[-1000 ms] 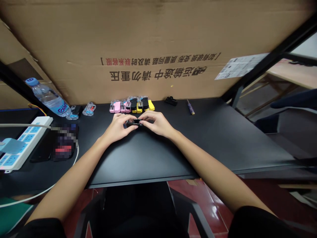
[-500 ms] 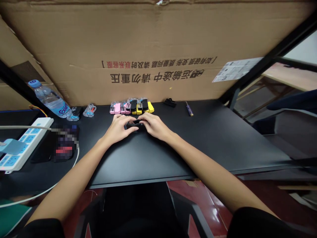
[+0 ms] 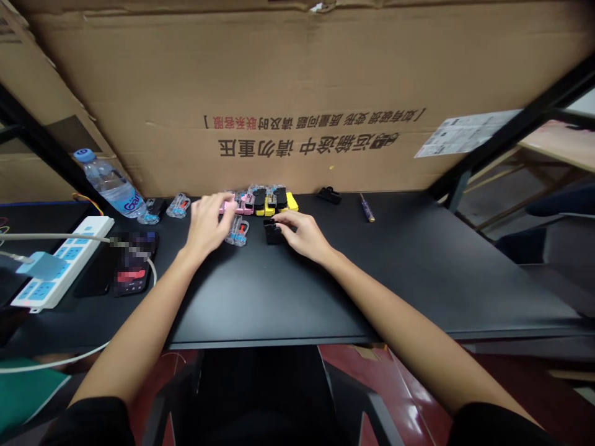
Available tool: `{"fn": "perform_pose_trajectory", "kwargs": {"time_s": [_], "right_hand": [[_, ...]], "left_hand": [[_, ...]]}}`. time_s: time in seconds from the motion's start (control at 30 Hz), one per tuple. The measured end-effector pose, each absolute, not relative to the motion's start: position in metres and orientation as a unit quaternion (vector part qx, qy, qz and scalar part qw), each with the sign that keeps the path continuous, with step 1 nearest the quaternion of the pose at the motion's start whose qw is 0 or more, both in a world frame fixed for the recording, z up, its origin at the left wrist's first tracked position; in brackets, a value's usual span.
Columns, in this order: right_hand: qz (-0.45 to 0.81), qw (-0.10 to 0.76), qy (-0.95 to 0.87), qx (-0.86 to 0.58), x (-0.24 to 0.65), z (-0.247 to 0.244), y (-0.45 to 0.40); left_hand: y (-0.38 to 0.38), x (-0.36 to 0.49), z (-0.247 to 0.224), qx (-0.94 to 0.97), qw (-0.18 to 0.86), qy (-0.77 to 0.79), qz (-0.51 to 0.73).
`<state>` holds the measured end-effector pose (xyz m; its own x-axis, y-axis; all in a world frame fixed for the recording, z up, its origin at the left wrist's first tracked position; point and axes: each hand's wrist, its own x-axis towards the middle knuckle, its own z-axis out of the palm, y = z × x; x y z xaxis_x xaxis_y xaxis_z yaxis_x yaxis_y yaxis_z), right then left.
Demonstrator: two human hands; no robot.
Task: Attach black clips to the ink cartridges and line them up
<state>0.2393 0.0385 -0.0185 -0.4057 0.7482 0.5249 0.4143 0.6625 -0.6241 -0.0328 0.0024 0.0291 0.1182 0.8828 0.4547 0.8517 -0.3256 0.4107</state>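
My right hand [image 3: 304,235] is closed on a small black part [image 3: 273,231] near the middle of the black table. Fingers apart, my left hand [image 3: 209,224] hovers just left of a clear plastic piece [image 3: 238,231] with blue and red bits. Behind them, against the cardboard, stands a row of clear-cased units: pink ones [image 3: 244,203], partly covered by my left hand, and black-and-yellow ones [image 3: 260,201]. A black clip-like part [image 3: 329,195] and a screwdriver [image 3: 367,209] lie to the right of the row.
Another clear piece [image 3: 178,205] and a clear-and-black one [image 3: 152,211] lie at the back left, beside a water bottle [image 3: 114,186]. A white power strip [image 3: 65,263], cables and a phone [image 3: 134,272] are at the left. Cardboard [image 3: 288,74] rises behind the table [image 3: 279,297].
My hands have parted: the left moved left and opened, while the right keeps the black part. A clear piece now shows on the table between them. The view has shifted slightly.
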Motion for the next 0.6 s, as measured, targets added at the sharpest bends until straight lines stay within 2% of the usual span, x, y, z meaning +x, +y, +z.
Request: {"fn": "perform_pose_trajectory", "kwargs": {"time_s": [0.13,0.23,0.33,0.43,0.6], "right_hand": [[0.219,0.404,-0.805,-0.376,0.242,-0.020,0.042],[0.227,0.382,-0.808,-0.388,0.243,-0.016,0.042],[0.241,0.353,-0.812,-0.399,0.245,-0.013,0.043],[0.256,0.325,-0.815,-0.407,0.247,-0.013,0.045],[0.221,0.359,-0.785,-0.453,0.249,-0.009,0.044]], "left_hand": [[0.011,-0.066,0.029,0.662,-0.066,0.715,0.212],[0.013,-0.079,0.021,0.634,-0.041,0.764,0.115],[0.012,-0.074,0.020,0.660,-0.015,0.747,0.080],[0.008,-0.064,0.027,0.686,-0.034,0.722,0.077],[0.006,-0.060,0.038,0.776,-0.050,0.620,0.108]]}}
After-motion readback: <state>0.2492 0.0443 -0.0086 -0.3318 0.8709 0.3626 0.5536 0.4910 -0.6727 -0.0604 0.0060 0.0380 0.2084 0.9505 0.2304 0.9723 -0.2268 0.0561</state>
